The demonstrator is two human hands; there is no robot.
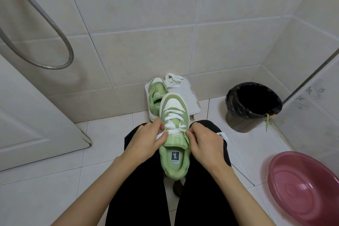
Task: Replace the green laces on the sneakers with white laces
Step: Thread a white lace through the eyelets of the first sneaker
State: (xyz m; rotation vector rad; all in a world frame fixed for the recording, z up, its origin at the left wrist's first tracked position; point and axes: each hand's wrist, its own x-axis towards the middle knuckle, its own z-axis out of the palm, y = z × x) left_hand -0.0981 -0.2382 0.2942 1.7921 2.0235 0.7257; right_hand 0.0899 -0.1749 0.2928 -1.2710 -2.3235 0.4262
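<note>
A green and white sneaker [174,159] lies between my knees, toe pointing away, with a white lace [173,118] crossed through its lower eyelets. My left hand [146,139] pinches the lace's left end beside the tongue. My right hand [203,145] pinches the lace at the right eyelets; its loose end [222,135] trails over my right knee. The second green sneaker [156,95] stands without laces on a white stool [189,97] by the wall. A bundled white lace [173,80] lies on the stool behind it.
A black-lined waste bin [251,106] stands at the right, a green lace [267,121] hanging over its rim. A pink basin [304,189] leans at the lower right. A shower hose [55,29] loops at the upper left above a white door [36,115].
</note>
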